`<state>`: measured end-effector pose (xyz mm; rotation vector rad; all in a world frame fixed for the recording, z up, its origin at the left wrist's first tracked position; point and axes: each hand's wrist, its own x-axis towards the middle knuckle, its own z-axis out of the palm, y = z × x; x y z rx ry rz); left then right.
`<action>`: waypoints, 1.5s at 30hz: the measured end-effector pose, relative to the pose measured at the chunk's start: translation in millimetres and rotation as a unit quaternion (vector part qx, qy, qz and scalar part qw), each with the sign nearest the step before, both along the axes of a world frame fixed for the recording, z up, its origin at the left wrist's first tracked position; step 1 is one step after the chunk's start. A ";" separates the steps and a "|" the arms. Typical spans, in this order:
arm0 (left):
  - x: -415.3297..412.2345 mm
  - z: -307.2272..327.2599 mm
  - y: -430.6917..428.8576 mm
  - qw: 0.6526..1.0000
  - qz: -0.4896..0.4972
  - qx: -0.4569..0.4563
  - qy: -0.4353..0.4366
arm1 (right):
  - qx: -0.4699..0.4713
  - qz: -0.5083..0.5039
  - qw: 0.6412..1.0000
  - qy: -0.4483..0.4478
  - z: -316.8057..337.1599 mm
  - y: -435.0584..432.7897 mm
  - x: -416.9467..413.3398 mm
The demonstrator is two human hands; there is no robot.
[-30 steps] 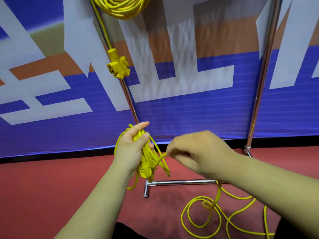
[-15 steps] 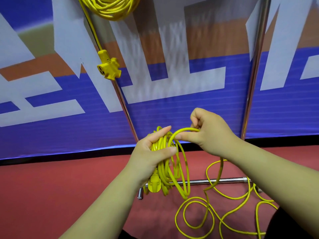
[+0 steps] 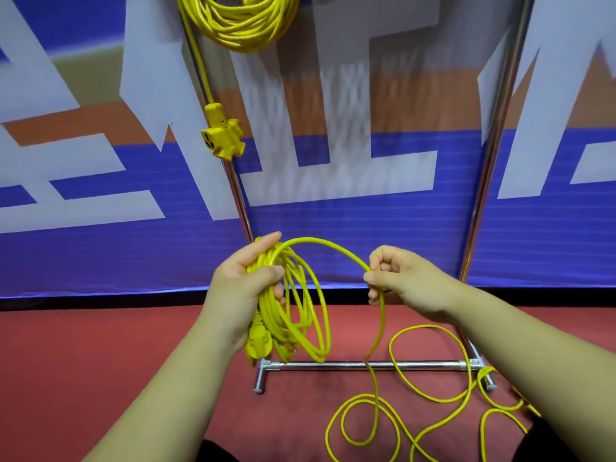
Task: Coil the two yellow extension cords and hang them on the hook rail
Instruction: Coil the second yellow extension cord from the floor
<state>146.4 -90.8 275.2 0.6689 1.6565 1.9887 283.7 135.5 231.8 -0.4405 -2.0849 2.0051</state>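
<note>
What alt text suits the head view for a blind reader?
A left hand grips a part-wound yellow coil while the right hand pinches its next loop. Loose cord trails on the red floor; a finished coil hangs above, by a metal rack.

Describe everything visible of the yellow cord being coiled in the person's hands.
The cord is thin, glossy, rubbery-looking yellow cable. Several loops hang bunched in the grip of the left hand, a yellow plug dangling below. One arc runs to the right hand, which pinches it; the rest trails down in loose curls on the red floor.
</note>
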 end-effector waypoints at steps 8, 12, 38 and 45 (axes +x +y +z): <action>-2.5 -4.9 -9.5 0.996 -0.061 -0.009 -0.061 | 0.030 -0.080 0.992 0.092 23.0 -21.2 -2.8; 1.2 -0.5 -15.2 0.987 -0.118 0.010 -0.107 | 0.060 -0.045 0.994 0.085 28.2 -30.7 -4.0; 23.3 11.1 -3.3 0.981 -0.191 -0.026 0.024 | 0.104 -0.037 0.993 0.041 10.3 8.3 1.0; 4.9 22.2 -16.1 0.990 -0.137 0.033 -0.029 | 0.155 0.008 0.988 -0.007 1.1 2.2 2.1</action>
